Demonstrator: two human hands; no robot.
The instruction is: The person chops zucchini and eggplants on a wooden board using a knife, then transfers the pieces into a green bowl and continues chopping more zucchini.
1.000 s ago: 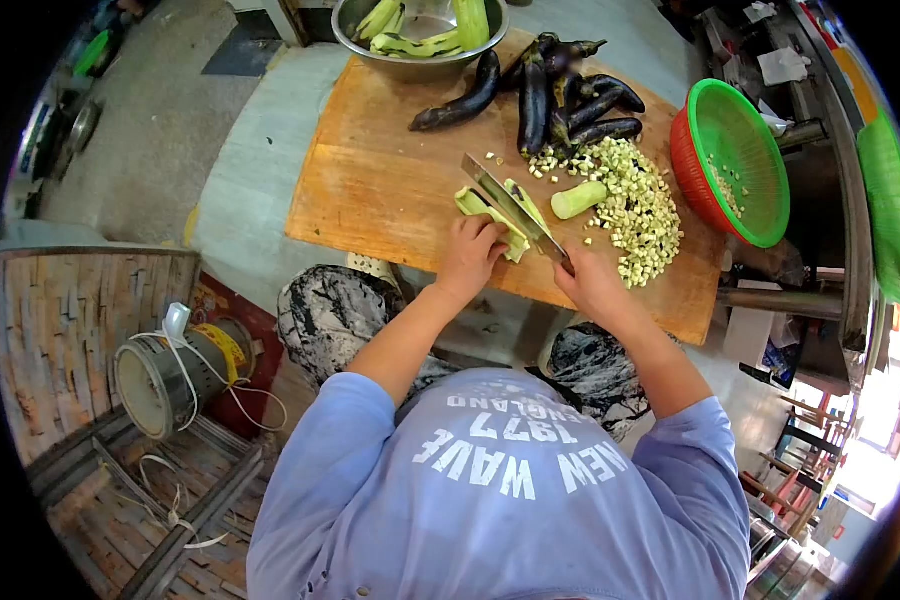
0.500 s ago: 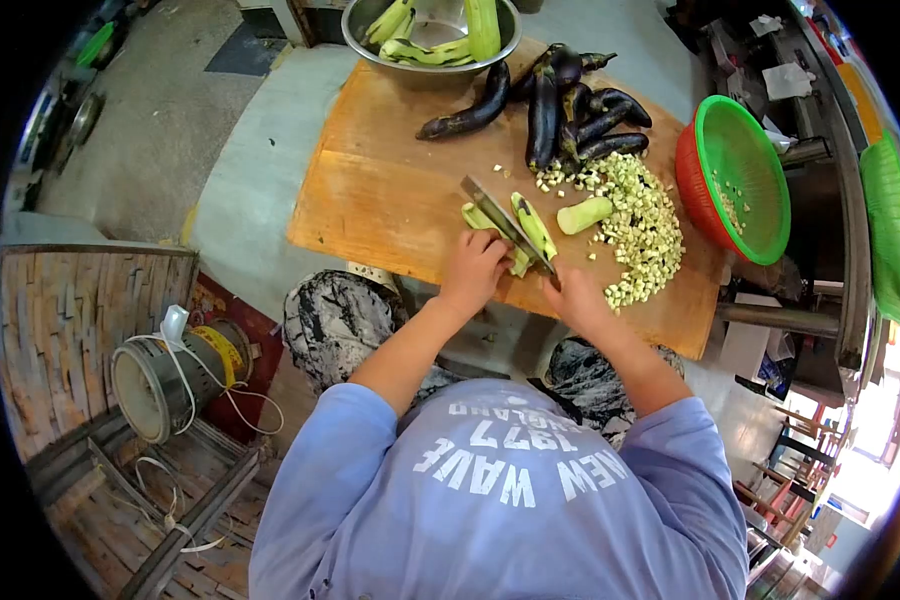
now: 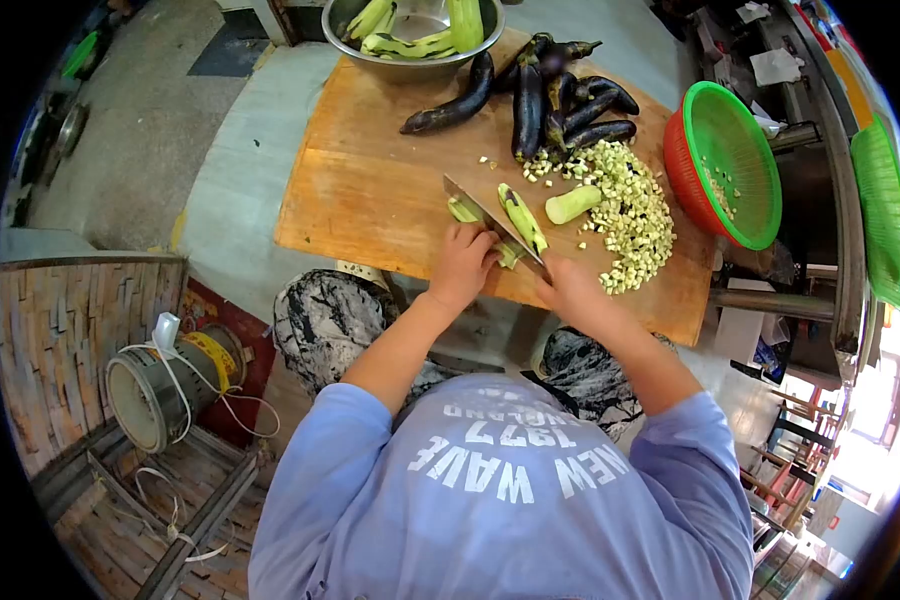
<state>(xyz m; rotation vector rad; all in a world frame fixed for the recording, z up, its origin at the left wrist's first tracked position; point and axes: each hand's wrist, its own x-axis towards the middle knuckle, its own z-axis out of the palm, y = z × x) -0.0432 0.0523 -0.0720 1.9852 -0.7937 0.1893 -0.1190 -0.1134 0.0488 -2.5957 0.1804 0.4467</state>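
From the head view, you've got a wooden board (image 3: 355,175) out in front of your knees, pale surface showing beyond it, and a metal canister (image 3: 145,400) with a white cable off to the left on a slatted wooden surface. Into the action: your right hand (image 3: 573,290) is closed around the handle end of the knife (image 3: 488,217), whose blade slants away from you towards the far left. Your left hand (image 3: 462,265) is right beside the blade, fingers bent and bunched down over the pale green cut vegetable (image 3: 461,210), which shows on the left side of the knife and under your fingertips, near the board's front edge.

Just right of the blade lies a long peeled piece (image 3: 519,215) with dark streaks, then a short thick chunk (image 3: 573,204), and beside that, a spread of diced bits (image 3: 635,215). Up top, a cluster of dark eggplants (image 3: 528,112) touches the far end of the dice, with a curved eggplant (image 3: 454,108) lying to their left. At the far left corner, the steel bowl (image 3: 410,70) holds more peeled pieces, while over on the right a green basket (image 3: 728,130) sits inside a red one (image 3: 678,170), a few bits inside.
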